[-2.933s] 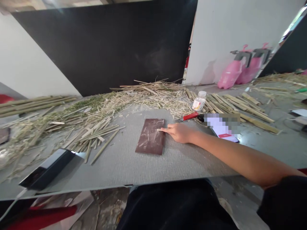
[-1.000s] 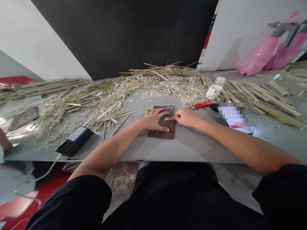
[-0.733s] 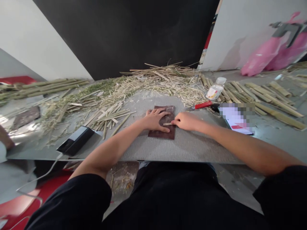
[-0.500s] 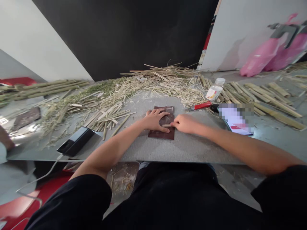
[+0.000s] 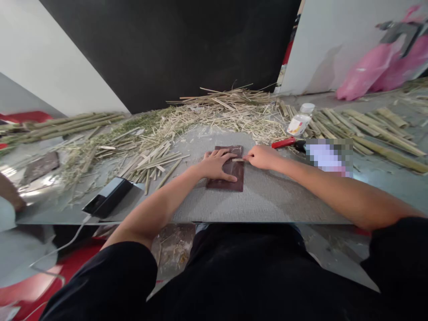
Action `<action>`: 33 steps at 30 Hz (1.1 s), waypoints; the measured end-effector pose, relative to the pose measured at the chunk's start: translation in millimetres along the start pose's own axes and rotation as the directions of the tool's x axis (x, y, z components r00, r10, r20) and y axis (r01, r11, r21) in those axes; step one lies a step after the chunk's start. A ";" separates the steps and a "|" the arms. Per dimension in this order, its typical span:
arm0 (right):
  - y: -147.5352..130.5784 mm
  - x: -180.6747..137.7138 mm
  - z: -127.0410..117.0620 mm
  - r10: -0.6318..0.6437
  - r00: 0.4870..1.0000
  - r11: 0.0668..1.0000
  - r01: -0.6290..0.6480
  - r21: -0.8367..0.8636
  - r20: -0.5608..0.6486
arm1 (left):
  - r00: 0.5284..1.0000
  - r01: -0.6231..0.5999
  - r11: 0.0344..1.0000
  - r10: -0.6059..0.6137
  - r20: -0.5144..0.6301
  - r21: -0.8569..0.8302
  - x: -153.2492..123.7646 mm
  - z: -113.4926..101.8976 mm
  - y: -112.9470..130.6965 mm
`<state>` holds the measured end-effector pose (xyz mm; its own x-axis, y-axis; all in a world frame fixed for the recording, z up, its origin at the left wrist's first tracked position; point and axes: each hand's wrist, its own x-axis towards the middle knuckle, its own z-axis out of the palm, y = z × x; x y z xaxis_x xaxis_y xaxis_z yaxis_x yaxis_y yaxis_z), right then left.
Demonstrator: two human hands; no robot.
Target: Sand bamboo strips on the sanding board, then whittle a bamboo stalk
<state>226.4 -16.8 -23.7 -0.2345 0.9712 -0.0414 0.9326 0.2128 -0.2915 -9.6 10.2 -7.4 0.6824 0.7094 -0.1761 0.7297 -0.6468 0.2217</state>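
A dark reddish-brown sheet of sandpaper (image 5: pixel 234 171) lies flat on the grey table (image 5: pixel 261 200) in front of me. My left hand (image 5: pixel 214 166) rests on it with the fingers spread flat, pressing it down. My right hand (image 5: pixel 262 157) is at the sheet's right edge, closed in a pinch on a short pale bamboo strip (image 5: pixel 238 159) that lies across the sandpaper's upper part.
Cut bamboo strips (image 5: pixel 150 162) and shavings (image 5: pixel 217 113) cover the table's back and left. A red-handled knife (image 5: pixel 284 142), a small bottle (image 5: pixel 300 121) and split bamboo (image 5: pixel 368 133) lie to the right. A black box (image 5: pixel 109 196) sits at the left. Another person's hand (image 5: pixel 10 196) shows at far left.
My left hand came onto the sandpaper after the earliest frame. Over the last second my right hand slid the strip toward me, then back up the sheet.
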 end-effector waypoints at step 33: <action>-2.9 2.7 0.8 -0.101 0.991 0.995 0.102 0.000 0.089 | 1.000 0.000 1.000 0.000 0.015 0.011 -3.3 -0.7 1.8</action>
<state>222.8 -14.8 -23.7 -0.3515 0.9312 -0.0968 0.9039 0.3106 -0.2943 -10.6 6.8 -5.7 0.6827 0.7055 -0.1901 0.7302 -0.6499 0.2107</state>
